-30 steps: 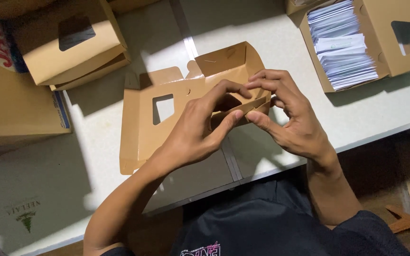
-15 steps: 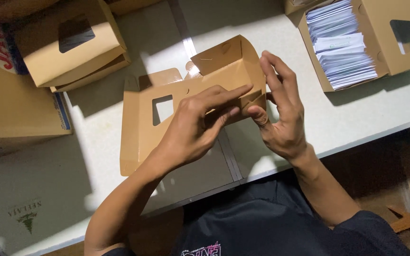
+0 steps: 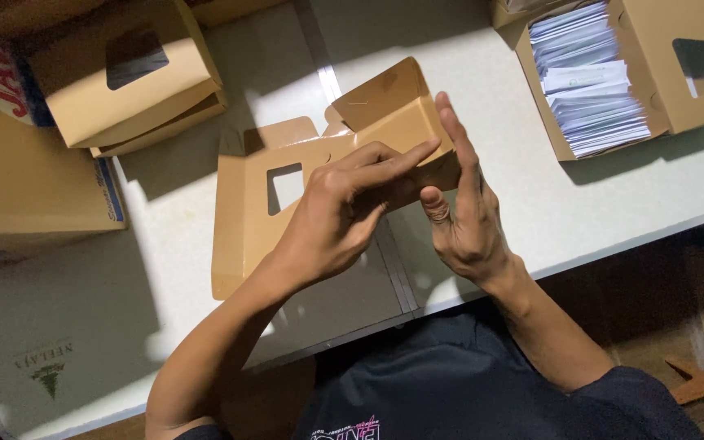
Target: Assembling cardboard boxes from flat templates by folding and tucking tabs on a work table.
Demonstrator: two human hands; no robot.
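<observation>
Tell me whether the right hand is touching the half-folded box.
Touching: the head view shows the right hand pressed flat against the end of the half-folded box.

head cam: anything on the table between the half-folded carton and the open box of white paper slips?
Nothing. In the head view the stretch of table between the half-folded carton and the box of white slips is bare; only the right hand stands at the carton's near edge.

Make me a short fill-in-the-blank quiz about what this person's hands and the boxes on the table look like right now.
1. Both hands, the left hand and the right hand, are on a half-folded brown ____ box.
2. The flat panel of that box has a ____-shaped window cut in it.
3. The open box at the table's far right holds a stack of white ____.

Missing words: cardboard; square; papers
</observation>
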